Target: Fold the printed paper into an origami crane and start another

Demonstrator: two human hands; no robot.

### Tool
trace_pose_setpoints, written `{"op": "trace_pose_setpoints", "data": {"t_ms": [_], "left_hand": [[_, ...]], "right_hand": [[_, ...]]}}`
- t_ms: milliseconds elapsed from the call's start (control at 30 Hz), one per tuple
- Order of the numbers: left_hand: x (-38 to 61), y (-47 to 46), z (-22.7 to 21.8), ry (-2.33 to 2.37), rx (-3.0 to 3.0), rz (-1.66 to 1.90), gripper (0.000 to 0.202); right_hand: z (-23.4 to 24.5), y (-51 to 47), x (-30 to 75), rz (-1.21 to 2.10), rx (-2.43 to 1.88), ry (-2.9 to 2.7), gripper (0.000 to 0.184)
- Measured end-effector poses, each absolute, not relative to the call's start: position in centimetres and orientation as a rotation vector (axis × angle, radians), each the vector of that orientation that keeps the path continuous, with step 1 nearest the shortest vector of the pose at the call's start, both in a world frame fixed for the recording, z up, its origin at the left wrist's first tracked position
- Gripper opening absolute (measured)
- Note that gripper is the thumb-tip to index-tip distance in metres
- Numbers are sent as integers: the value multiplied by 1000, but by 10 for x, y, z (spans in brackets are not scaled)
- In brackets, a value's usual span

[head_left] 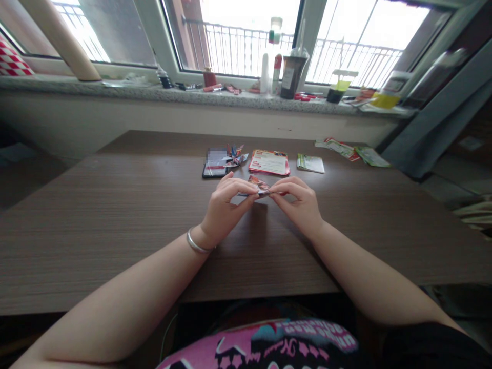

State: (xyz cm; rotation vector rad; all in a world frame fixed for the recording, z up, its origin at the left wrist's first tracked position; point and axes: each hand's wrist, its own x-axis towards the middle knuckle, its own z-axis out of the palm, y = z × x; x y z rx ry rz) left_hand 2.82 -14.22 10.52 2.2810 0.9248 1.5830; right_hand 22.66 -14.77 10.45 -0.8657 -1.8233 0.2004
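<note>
A small folded piece of printed paper (259, 185), red and dark in colour, is held just above the brown wooden table (115, 215). My left hand (225, 207) pinches its left end with thumb and fingers closed; a silver bangle sits on that wrist. My right hand (302, 202) pinches the right end in the same way. Both hands meet at the middle of the table. Most of the folded paper is hidden by my fingers.
Behind my hands lie a phone (214, 168), a finished folded paper figure (236, 156), a red leaflet stack (269, 162), a green-white leaflet (310, 163) and more leaflets (351, 151) at the back right. The windowsill (154, 93) carries bottles, a lidded cup (292, 74) and small items.
</note>
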Motion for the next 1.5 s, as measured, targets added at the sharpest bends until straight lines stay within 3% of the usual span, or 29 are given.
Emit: {"op": "trace_pose_setpoints", "data": {"t_ms": [1500], "left_hand": [[23, -143, 114, 889, 2916, 1524, 5]], "right_hand": [[112, -154, 222, -69, -726, -1957, 5]]}}
